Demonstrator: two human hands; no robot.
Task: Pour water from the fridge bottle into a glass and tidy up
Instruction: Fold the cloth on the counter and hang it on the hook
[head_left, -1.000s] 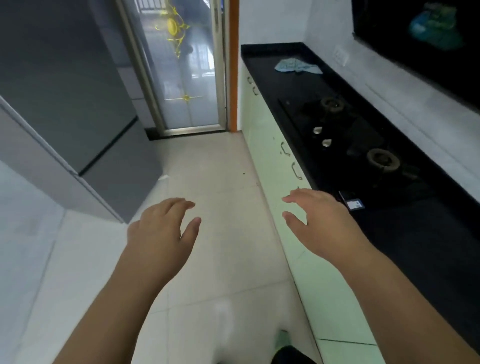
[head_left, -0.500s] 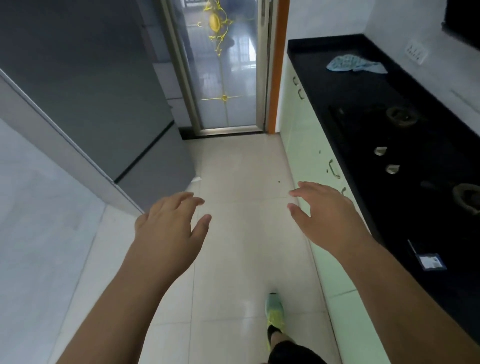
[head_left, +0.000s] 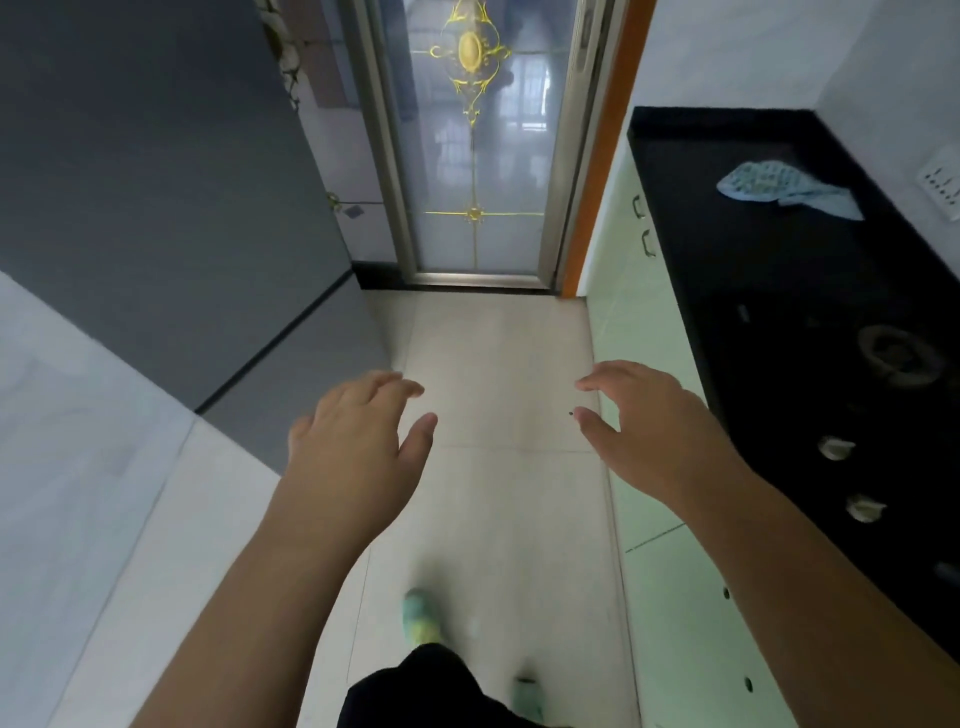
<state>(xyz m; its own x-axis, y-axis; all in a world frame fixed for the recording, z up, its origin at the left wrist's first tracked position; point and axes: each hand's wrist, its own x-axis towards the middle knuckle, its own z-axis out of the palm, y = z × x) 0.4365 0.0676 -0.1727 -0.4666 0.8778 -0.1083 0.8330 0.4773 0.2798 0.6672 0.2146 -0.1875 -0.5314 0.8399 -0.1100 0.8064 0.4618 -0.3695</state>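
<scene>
Hands both loose and empty: left hand (head_left: 358, 447), right hand (head_left: 649, 426). Bottle unseen, presumably inside tall grey fridge (head_left: 171, 208) at left. Best turn left, grasp door edge squarely.

Soft daylight through the frosted glass door (head_left: 475, 156) — wide-angle bending at edges (shoe (head_left: 422, 616) motion-blurred), dim black counter (head_left: 779, 270).

We are looking through a single wide-angle camera worn on the head, tilting forward and down along a narrow kitchen aisle. Our left hand (head_left: 353, 447) and right hand (head_left: 654, 431) are reaching out close below the lens. The grey fridge (head_left: 171, 208) is leaning in at left, the black counter (head_left: 779, 270) at right, a glass door (head_left: 478, 156) standing ahead.
</scene>
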